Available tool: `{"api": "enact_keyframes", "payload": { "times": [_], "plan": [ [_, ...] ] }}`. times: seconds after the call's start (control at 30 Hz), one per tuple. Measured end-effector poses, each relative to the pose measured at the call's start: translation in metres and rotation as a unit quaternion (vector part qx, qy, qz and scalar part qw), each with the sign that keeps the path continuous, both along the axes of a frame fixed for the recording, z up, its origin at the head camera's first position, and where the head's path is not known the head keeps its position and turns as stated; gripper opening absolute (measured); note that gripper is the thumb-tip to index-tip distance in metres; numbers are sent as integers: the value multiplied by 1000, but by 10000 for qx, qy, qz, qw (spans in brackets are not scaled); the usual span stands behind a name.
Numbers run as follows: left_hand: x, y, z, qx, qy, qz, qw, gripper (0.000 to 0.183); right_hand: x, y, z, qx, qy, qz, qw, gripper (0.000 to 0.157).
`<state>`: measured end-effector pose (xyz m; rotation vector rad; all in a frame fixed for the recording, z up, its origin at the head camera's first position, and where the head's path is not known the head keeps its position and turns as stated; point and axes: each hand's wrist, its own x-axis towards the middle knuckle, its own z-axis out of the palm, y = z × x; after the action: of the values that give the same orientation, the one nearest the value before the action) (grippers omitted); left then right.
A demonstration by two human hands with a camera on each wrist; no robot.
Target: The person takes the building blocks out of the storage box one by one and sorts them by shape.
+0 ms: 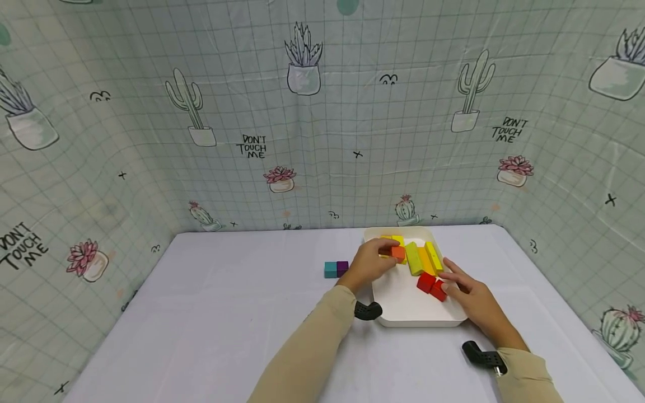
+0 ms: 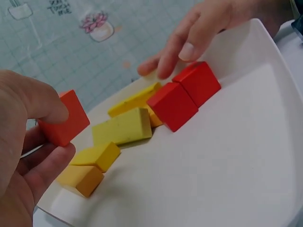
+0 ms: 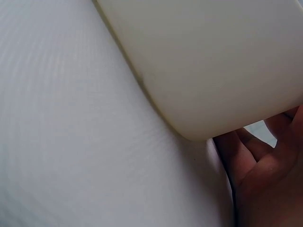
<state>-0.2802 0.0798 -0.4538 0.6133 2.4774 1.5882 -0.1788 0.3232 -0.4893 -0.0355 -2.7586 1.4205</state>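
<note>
Thumb and fingers of my left hand (image 1: 372, 263) pinch an orange cube (image 1: 398, 253), held over the far left part of a white tray (image 1: 403, 308). In the left wrist view the orange cube (image 2: 71, 120) appears raised above the yellow blocks. My right hand (image 1: 476, 302) is at the tray's right rim, fingers loosely extended. Its thumb is close to two adjoining red cubes (image 1: 426, 282); whether it touches them I cannot tell. Behind the red cubes lie a yellow-green block (image 1: 414, 258) and a bright yellow block (image 1: 434, 256). The right wrist view mostly shows the tray's outer wall (image 3: 213, 71).
Left of the tray, a teal cube (image 1: 330, 270) and a purple cube (image 1: 342, 268) sit side by side on the white-covered table (image 1: 242, 313). More yellow blocks (image 2: 97, 156) lie under the left hand. A cactus-print cloth (image 1: 327, 129) surrounds the table.
</note>
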Motion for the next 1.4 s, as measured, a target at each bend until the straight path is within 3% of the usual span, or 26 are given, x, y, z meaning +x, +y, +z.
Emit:
{"api": "enact_keyframes", "payload": {
  "times": [0.23,0.47,0.83,1.07,1.4],
  "plan": [
    [-2,-8,11,280,-580,316,9974,35,-6,-5,0,-40,-36,13,10000,58],
    [-3,-17,12,379,-881,414,9945,37,-6,-4,-1,-88,-23,28,10000,58],
    [-8,-42,16,545,-573,266,9965,39,-3,-2,0,123,-42,-33,9999,60],
    [-9,-66,18,328,-521,416,9972,39,-3,-1,0,88,-71,1,9999,59],
    [-5,-99,14,399,-469,551,9966,42,-2,0,0,78,-35,0,10000,58]
  ]
}}
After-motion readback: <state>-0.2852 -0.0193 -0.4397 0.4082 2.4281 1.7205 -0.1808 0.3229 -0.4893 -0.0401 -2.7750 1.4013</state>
